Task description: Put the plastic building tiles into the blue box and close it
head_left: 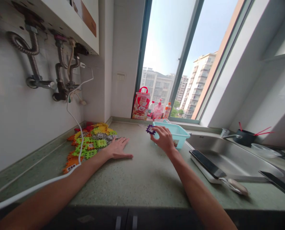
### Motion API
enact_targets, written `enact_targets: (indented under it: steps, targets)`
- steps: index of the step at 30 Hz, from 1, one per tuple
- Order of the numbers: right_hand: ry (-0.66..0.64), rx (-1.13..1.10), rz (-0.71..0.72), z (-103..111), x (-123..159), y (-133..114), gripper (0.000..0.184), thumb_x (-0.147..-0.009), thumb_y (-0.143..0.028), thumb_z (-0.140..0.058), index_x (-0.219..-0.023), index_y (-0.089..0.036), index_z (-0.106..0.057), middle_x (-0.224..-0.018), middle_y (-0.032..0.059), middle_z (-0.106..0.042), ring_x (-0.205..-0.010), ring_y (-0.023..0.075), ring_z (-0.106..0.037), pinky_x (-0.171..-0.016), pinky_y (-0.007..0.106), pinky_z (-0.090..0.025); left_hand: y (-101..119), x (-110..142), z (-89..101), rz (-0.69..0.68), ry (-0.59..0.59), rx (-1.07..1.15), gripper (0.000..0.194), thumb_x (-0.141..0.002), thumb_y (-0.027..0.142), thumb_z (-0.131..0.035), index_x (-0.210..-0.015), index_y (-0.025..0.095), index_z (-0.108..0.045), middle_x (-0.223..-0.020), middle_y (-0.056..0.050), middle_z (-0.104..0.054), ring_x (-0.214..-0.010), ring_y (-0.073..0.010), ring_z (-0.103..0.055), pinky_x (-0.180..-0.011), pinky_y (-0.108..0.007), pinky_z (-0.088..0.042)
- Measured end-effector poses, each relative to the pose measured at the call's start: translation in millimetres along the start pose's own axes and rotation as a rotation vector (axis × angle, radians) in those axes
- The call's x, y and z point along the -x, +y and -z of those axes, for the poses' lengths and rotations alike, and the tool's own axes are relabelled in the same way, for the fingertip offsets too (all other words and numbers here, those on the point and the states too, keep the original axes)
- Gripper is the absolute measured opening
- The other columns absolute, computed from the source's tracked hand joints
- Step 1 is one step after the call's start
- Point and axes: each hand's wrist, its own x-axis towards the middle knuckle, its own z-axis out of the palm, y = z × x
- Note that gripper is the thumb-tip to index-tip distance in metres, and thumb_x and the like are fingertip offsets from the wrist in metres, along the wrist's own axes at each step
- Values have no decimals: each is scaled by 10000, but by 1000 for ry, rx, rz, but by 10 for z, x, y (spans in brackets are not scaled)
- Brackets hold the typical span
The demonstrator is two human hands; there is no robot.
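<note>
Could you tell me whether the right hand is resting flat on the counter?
No, the right hand is raised beside the turquoise basket, pinching a purple block in its fingertips.

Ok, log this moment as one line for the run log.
left hand: flat on counter beside block pile | right hand: pinching purple block beside teal basket | sink to the right

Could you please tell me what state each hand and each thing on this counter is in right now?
Left hand: open, flat on the counter, beside the block pile.
Right hand: fingers pinched on a purple block.
Purple block: held just above the counter, next to the basket.
Turquoise basket: upright; contents cannot be told.
Block pile: loose, spread against the wall.
White cable: hanging down over the pile.
Sink: looks dry.
</note>
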Motion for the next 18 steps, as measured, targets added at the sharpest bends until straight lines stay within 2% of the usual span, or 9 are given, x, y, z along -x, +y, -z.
enact_targets:
  steps: [3,6,8,12,18]
  targets:
    - [140,211,-154,278,3,408,283,-932,-316,-602,-1182,-221,-695,-1258,121,-695,-1188,326,-563,-1027,454,-404,21,11,16,21,-13,-5,1213,-761,951,-453,-1666,174,-230,-1692,-207,-232,-1561,-403,-240,-1252,-622,-33]
    - [165,376,-289,433,68,738,317,-926,-360,-594,-1178,-195,-692,-1115,144,-712,-1093,337,-567,-929,434,-406,25,10,13,26,-20,-15,1209,-766,954,-432,-1666,172,-228,-1694,-209,-227,-1566,-398,-226,-1253,-626,-23]
    - [147,430,-368,460,108,856,334,-922,-381,-586,-1166,-183,-697,-1036,147,-712,-1035,329,-568,-876,410,-392,22,6,6,25,-22,-21,1199,-769,960,-413,-1664,181,-238,-1697,-201,-227,-1569,-396,-220,-1252,-628,-23]
    - [81,474,-450,447,131,887,333,-925,-402,-573,-1149,-194,-706,-1014,137,-713,-1005,313,-566,-835,387,-352,23,8,10,40,-38,-38,1182,-773,974,-370,-1665,210,-243,-1707,-174,-213,-1573,-396,-204,-1255,-624,-35]
    - [65,516,-494,493,103,847,352,-952,-441,-565,-1179,-206,-695,-1016,133,-714,-1004,310,-582,-818,381,-333,22,12,16,47,-53,-40,1168,-774,980,-351,-1660,223,-265,-1708,-170,-214,-1572,-401,-205,-1246,-656,-36]
